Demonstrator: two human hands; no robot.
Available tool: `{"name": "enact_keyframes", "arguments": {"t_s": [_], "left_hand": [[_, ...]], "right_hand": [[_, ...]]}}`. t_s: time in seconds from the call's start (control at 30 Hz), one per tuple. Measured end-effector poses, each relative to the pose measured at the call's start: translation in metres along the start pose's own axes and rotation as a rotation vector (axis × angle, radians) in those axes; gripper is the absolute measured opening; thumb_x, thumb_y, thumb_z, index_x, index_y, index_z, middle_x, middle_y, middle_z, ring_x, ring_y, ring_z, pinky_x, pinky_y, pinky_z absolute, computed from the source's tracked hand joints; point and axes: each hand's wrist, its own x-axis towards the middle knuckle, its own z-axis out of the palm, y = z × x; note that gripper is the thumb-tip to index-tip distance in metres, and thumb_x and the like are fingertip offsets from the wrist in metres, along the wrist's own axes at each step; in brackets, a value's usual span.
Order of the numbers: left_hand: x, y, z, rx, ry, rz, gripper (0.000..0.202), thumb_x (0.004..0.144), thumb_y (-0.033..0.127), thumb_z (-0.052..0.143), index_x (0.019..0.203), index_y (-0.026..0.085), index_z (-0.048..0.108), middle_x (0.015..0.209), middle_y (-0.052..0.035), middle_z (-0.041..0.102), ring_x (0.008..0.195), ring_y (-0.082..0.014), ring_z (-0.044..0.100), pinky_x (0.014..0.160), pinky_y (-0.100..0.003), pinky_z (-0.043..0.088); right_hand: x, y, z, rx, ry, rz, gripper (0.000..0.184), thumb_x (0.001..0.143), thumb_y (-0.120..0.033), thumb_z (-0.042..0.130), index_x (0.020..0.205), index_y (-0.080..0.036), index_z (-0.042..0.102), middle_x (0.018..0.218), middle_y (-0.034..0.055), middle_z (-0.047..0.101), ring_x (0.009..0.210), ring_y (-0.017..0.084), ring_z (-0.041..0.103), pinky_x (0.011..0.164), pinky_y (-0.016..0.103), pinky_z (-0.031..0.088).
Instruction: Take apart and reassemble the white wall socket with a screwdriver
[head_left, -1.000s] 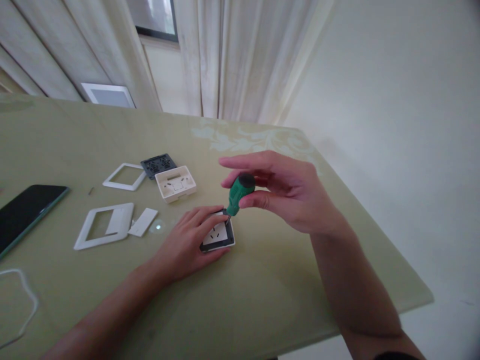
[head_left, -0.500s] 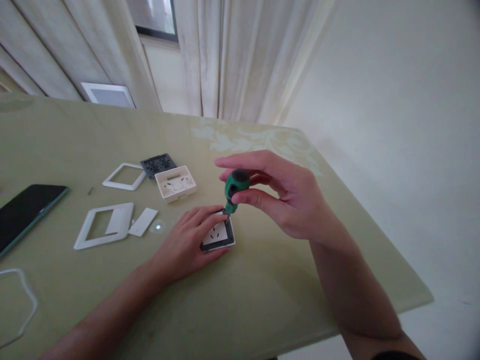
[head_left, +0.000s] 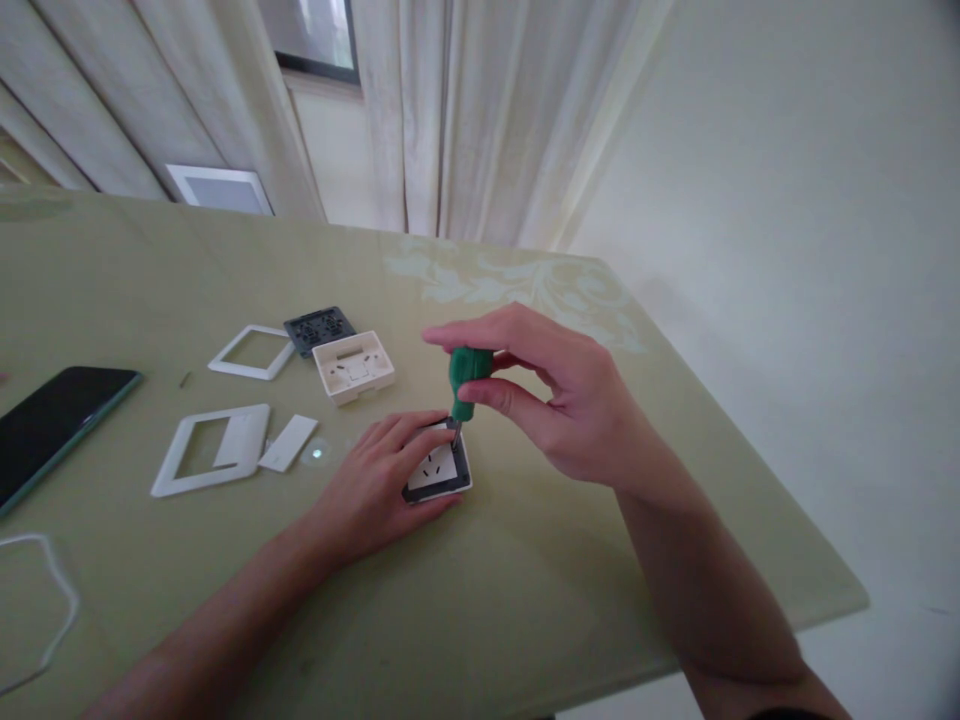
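My left hand (head_left: 373, 490) lies on the green table (head_left: 525, 560), fingers curled round a white wall socket module with a dark frame (head_left: 441, 470), pinning it flat. My right hand (head_left: 570, 400) is closed on a short screwdriver with a green handle (head_left: 466, 380), held upright above the socket. Its tip rests at the socket's upper right corner.
To the left lie a cream socket back box (head_left: 352, 366), a dark socket insert (head_left: 319, 330), two white frames (head_left: 250, 351) (head_left: 210, 448), a small white cover piece (head_left: 288, 443) and a black phone (head_left: 56, 420). A white outline piece (head_left: 37, 600) sits near the left edge. The table's right edge is close.
My right hand has turned on the screwdriver, fingers now covering its black cap, and the handle stands more upright. The left hand and socket have stayed put.
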Motion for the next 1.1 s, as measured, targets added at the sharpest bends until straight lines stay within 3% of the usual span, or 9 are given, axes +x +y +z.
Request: {"name": "enact_keyframes", "arguments": {"t_s": [0.07, 0.17, 0.33, 0.43, 0.53, 0.63, 0.83, 1.0, 1.1], "left_hand": [[0.0, 0.0, 0.0, -0.002, -0.003, 0.0, 0.056, 0.098, 0.048, 0.074, 0.147, 0.028, 0.054, 0.154, -0.0124, 0.061, 0.137, -0.0353, 0.061, 0.112, -0.055, 0.053], [0.0, -0.001, 0.001, -0.003, -0.002, -0.007, 0.056, 0.098, 0.048, 0.075, 0.147, 0.029, 0.055, 0.155, -0.0118, 0.061, 0.137, -0.0351, 0.061, 0.112, -0.055, 0.053], [-0.001, 0.0, 0.0, -0.014, 0.007, -0.017, 0.055, 0.098, 0.049, 0.075, 0.146, 0.028, 0.058, 0.153, -0.0126, 0.063, 0.135, -0.0349, 0.063, 0.111, -0.053, 0.054], [-0.001, 0.0, 0.001, -0.008, 0.008, -0.024, 0.055, 0.097, 0.048, 0.075, 0.146, 0.029, 0.059, 0.151, -0.0119, 0.063, 0.134, -0.0351, 0.063, 0.111, -0.053, 0.054], [-0.001, -0.002, 0.002, 0.008, 0.006, -0.013, 0.055, 0.098, 0.049, 0.074, 0.146, 0.03, 0.057, 0.151, -0.0116, 0.063, 0.137, -0.0353, 0.062, 0.112, -0.052, 0.053], [0.0, -0.004, -0.001, -0.014, -0.034, -0.013, 0.058, 0.099, 0.052, 0.073, 0.149, 0.03, 0.053, 0.154, -0.012, 0.061, 0.141, -0.035, 0.06, 0.117, -0.053, 0.051], [-0.002, -0.012, -0.016, -0.067, -0.185, -0.078, 0.085, 0.096, 0.06, 0.073, 0.164, 0.025, 0.035, 0.166, -0.0174, 0.048, 0.153, -0.0388, 0.048, 0.124, -0.057, 0.045], [-0.001, -0.015, -0.024, -0.053, -0.234, -0.125, 0.081, 0.093, 0.059, 0.074, 0.158, 0.02, 0.043, 0.154, -0.0179, 0.059, 0.142, -0.0381, 0.057, 0.12, -0.056, 0.048], [0.003, -0.012, -0.023, -0.072, -0.208, -0.088, 0.077, 0.091, 0.054, 0.077, 0.153, 0.02, 0.048, 0.15, -0.017, 0.062, 0.139, -0.037, 0.058, 0.12, -0.055, 0.047]], "right_hand": [[0.001, 0.005, 0.003, -0.06, 0.099, -0.009, 0.029, 0.099, -0.025, 0.075, 0.128, -0.027, 0.077, 0.117, 0.0054, 0.076, 0.106, 0.02, 0.072, 0.094, 0.034, 0.063], [0.002, 0.009, 0.003, -0.103, 0.161, 0.022, 0.031, 0.094, -0.031, 0.083, 0.124, -0.025, 0.077, 0.111, 0.0048, 0.074, 0.101, 0.019, 0.072, 0.091, 0.032, 0.063], [-0.001, 0.002, -0.007, 0.039, -0.034, 0.054, 0.043, 0.107, -0.022, 0.061, 0.149, -0.029, 0.066, 0.141, 0.0065, 0.071, 0.123, 0.021, 0.07, 0.106, 0.039, 0.061], [-0.002, -0.002, -0.008, 0.107, -0.061, 0.045, 0.038, 0.104, -0.02, 0.064, 0.141, -0.027, 0.071, 0.131, 0.0051, 0.075, 0.116, 0.021, 0.073, 0.103, 0.039, 0.063], [0.0, -0.002, 0.0, 0.048, 0.085, 0.06, 0.025, 0.097, -0.03, 0.079, 0.12, -0.023, 0.077, 0.11, 0.003, 0.078, 0.098, 0.018, 0.075, 0.089, 0.033, 0.064], [0.002, 0.001, 0.008, -0.034, 0.235, 0.101, 0.032, 0.09, -0.041, 0.088, 0.109, -0.021, 0.074, 0.098, 0.0018, 0.077, 0.086, 0.016, 0.074, 0.077, 0.029, 0.061], [-0.001, -0.002, 0.005, -0.1, 0.245, 0.1, 0.035, 0.088, -0.048, 0.089, 0.104, -0.022, 0.071, 0.09, -0.0012, 0.075, 0.077, 0.012, 0.069, 0.071, 0.026, 0.055], [-0.003, -0.014, -0.01, 0.11, 0.567, 0.094, 0.041, 0.085, -0.049, 0.09, 0.099, -0.026, 0.059, 0.087, -0.0033, 0.072, 0.067, 0.011, 0.068, 0.059, 0.024, 0.053], [-0.008, -0.005, -0.012, 0.292, 0.705, 0.126, 0.048, 0.084, -0.048, 0.091, 0.096, -0.028, 0.049, 0.094, -0.0021, 0.077, 0.073, 0.013, 0.073, 0.065, 0.026, 0.059]]}}
